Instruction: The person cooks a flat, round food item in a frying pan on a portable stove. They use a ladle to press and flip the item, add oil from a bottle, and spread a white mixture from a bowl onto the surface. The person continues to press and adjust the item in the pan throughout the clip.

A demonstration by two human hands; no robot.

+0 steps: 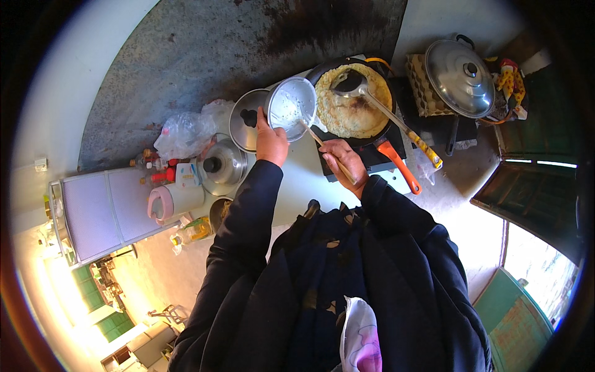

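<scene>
My left hand (271,143) grips the rim of a metal bowl (292,109), tilted, with pale wet residue inside. Between the fingers of my right hand (345,162) are wooden chopsticks (318,139), their tips at the bowl's near edge. Right of the bowl, a round pancake (358,118) with a browned middle lies in a black frying pan (320,69) with an orange handle (399,166). A metal ladle (388,111) rests across the pan, its yellow-patterned handle end reaching past the rim. A lid with a black knob (238,123) lies behind my left hand.
At the right, a large lidded pot (458,81) stands beside egg trays (425,88). Left of my left hand are a smaller metal lid (225,162), plastic bags (186,135), several bottles, an oil bottle (194,230) and a pink-and-white container (174,202).
</scene>
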